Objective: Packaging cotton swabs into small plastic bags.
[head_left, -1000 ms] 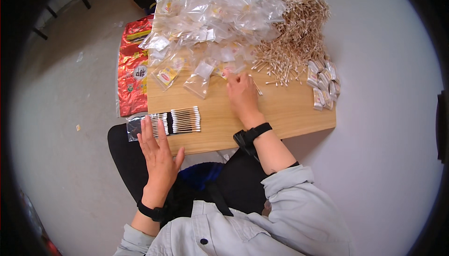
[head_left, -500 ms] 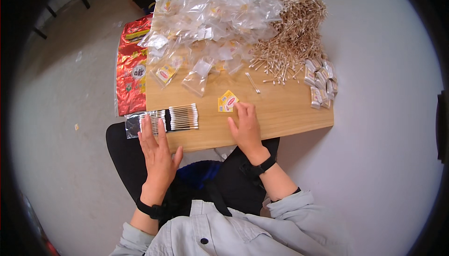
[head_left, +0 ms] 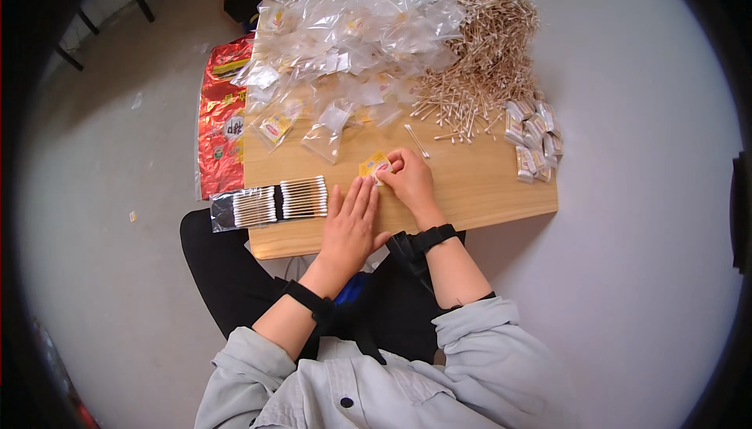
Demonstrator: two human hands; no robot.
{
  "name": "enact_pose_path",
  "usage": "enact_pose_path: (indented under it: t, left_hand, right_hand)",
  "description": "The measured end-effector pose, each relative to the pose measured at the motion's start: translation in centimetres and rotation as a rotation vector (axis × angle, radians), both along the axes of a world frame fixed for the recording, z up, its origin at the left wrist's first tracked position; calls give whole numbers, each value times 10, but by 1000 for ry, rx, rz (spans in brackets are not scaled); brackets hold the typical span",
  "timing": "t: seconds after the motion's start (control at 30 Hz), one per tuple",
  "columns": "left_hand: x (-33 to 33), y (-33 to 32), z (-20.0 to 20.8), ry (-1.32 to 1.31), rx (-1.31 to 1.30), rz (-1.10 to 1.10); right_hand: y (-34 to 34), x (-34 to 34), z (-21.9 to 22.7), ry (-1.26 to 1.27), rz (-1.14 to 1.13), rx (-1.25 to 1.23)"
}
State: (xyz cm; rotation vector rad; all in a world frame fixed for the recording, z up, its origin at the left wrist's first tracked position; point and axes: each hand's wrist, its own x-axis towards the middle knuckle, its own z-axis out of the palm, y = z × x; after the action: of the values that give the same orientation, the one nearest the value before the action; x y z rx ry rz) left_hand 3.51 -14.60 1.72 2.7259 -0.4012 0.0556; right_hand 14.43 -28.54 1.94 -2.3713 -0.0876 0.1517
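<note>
My left hand (head_left: 350, 225) lies flat on the table, fingers stretched out, its fingertips at the lower edge of a small yellow and white printed card (head_left: 371, 164). Thumb and fingers of my right hand (head_left: 413, 184) close in a pinch on the card's right side. Left of my hands, two neat rows of cotton swabs, one row (head_left: 254, 207) and another row (head_left: 304, 198), lie side by side on a dark strip (head_left: 223, 211) with clear plastic around its left end. A couple of loose cotton swabs (head_left: 417, 141) lie just beyond my right hand.
Clear plastic bags (head_left: 360, 21), some with yellow cards, heap at the back of the wooden table (head_left: 478, 178). A big pile of cotton swabs (head_left: 493, 45) stands beside them. Several small swab packs (head_left: 534, 139) cluster at the right edge. A red package (head_left: 222, 131) hangs along the left edge.
My left hand has moved right, from above the swab rows to the card. My right hand's fingers have closed on the card's side.
</note>
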Motion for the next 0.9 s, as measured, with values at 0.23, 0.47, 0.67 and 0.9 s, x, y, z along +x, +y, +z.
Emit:
enact_pose_path:
  t: [0.23,0.47,0.67,0.9]
  left_hand:
    - [30,8,3,-12,39,164]
    - [-7,33,45,-145,-508,267]
    - [-43,82,36,528,-1123,503]
    - [-61,102,24,321,-1387,646]
  right_hand:
    - [-13,-15,6,174,-325,619]
    - [1,-63,45,498,-41,644]
    - [57,-88,37,505,203,674]
    - [104,-103,34,615,97,839]
